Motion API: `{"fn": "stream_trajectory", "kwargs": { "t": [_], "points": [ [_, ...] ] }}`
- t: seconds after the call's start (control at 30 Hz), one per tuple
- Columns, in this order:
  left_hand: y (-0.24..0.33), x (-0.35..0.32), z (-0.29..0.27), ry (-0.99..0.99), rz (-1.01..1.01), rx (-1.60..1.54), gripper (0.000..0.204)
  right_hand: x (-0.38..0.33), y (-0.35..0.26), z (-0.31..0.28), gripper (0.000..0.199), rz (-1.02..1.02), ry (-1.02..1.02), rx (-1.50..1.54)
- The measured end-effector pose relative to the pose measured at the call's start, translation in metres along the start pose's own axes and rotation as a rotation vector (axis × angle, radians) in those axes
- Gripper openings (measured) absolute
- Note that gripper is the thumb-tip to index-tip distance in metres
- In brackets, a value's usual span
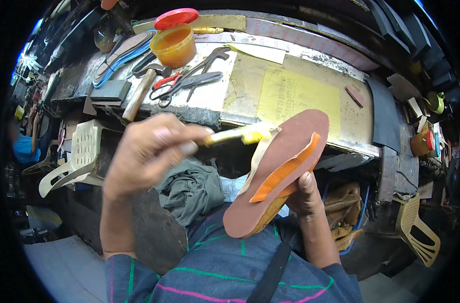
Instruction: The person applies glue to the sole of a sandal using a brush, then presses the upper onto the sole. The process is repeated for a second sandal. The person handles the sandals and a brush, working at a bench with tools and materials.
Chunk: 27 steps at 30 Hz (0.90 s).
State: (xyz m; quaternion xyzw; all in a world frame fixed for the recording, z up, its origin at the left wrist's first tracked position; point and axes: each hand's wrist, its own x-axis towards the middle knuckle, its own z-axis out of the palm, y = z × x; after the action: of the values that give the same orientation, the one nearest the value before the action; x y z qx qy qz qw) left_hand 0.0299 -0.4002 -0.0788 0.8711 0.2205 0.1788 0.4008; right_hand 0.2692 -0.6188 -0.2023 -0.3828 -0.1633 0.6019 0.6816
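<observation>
My right hand (304, 194) grips a brown shoe insole (285, 151) from below, tilted up toward the bench. An orange leather strap (286, 169) lies across its upper face under my thumb. My left hand (149, 151) is closed on a glue brush (240, 134) whose yellow, glue-coated tip touches the pale edge of the insole near its top left side. An open tub of amber glue (173, 46) stands at the back of the workbench (300, 65), its red lid (176, 18) leaning behind it.
On the bench lie a wooden-handled hammer (138, 94), red-handled scissors (182, 83), pliers (209, 58), stacked soles (121, 55) and a yellow paper sheet (298, 96). Plastic chairs (81, 154) stand at left and lower right. A grey cloth (192, 189) lies on my lap.
</observation>
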Motion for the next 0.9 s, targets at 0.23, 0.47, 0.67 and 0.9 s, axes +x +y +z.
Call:
{"fn": "stream_trajectory", "kwargs": {
  "t": [0.23,0.47,0.67,0.9],
  "points": [
    [-0.016,-0.001,0.050,0.028,0.236,0.252,0.034,-0.008,0.007,0.003,0.115,0.043,-0.026,-0.004],
    [-0.045,0.024,0.069,0.286,0.473,0.512,0.045,-0.012,0.003,0.000,0.111,0.048,0.004,-0.029],
    [-0.043,0.016,0.059,0.131,0.425,0.448,0.048,-0.005,-0.009,-0.006,0.112,0.054,0.006,-0.082],
    [-0.029,-0.014,0.049,-0.096,0.238,0.291,0.033,0.001,-0.022,-0.006,0.115,0.076,0.006,-0.153]
  ]
}}
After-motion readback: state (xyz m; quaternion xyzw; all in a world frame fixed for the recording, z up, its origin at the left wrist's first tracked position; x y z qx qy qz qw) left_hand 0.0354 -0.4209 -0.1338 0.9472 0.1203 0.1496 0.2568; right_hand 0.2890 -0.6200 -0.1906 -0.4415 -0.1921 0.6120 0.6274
